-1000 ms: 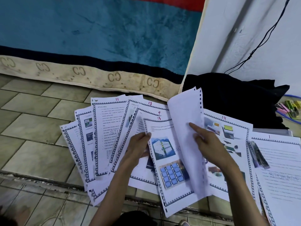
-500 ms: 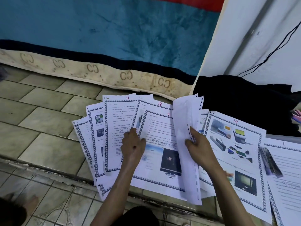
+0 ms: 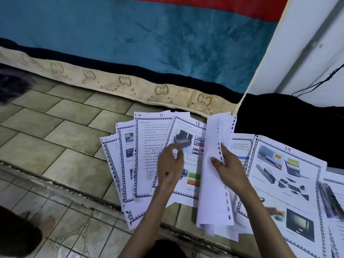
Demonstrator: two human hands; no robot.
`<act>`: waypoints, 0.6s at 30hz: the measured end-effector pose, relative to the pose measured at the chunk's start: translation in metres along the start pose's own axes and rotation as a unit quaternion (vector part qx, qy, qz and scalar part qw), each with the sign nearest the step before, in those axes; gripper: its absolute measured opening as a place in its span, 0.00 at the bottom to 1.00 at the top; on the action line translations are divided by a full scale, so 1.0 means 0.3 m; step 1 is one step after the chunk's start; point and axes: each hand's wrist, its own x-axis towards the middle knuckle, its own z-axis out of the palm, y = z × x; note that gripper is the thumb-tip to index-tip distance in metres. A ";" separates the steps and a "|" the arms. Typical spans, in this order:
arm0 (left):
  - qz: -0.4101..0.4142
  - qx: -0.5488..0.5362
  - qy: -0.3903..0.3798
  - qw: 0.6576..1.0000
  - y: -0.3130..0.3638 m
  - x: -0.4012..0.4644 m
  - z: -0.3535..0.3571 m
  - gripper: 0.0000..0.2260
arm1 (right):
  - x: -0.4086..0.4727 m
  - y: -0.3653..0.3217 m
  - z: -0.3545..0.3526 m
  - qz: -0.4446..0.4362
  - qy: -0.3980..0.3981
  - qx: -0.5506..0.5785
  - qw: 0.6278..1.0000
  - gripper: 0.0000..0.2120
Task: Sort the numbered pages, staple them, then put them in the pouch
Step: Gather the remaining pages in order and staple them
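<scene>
left hand (image 3: 170, 165): hovers over page 13, blurred; fingers loosely spread, index pointing up-left; can't see it gripping anything
right hand (image 3: 228, 164): pinches a bundle of turned-up sheets (image 3: 214, 174) at their perforated edge, thumb on the blank back face, fingers behind
turned-up sheets: stand nearly on edge between page 13 and page 14; white backs face the camera; lower ends curl at the step edge
page 13 (image 3: 188, 151): lies face up, top of the fan under the left hand; red "13" at its upper right
page 11 (image 3: 149, 146): just left of 13, partly under it; text page
other fanned pages (image 3: 119, 164): further left, overlapping, numbers hidden
page 14 (image 3: 284, 175): right of the held bundle, face up, pictures of devices
page at far right (image 3: 333, 202): cut off by the frame edge, blurred, number not readable
floor (image 3: 55, 127): tiled, carries the whole fan; raised step edge runs under the pages' lower ends
blanket (image 3: 130, 43): blue, beige patterned hem, behind the pages
black cloth (image 3: 279, 123): heaped behind page 14, against the white wall (image 3: 307, 53)
cable (image 3: 316, 84): thin, black, on the wall
</scene>
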 end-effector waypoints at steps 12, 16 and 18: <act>0.007 -0.088 -0.195 0.977 0.033 0.004 -0.035 0.19 | -0.010 -0.073 -0.007 0.044 -0.018 0.084 0.995 0.18; -0.087 -0.228 -0.245 0.938 0.035 0.000 -0.042 0.20 | 0.004 -0.099 0.024 0.026 0.000 0.006 1.000 0.09; -0.057 -0.133 -0.115 0.983 -0.017 0.028 -0.071 0.14 | 0.010 -0.084 0.033 0.004 -0.008 -0.016 1.000 0.16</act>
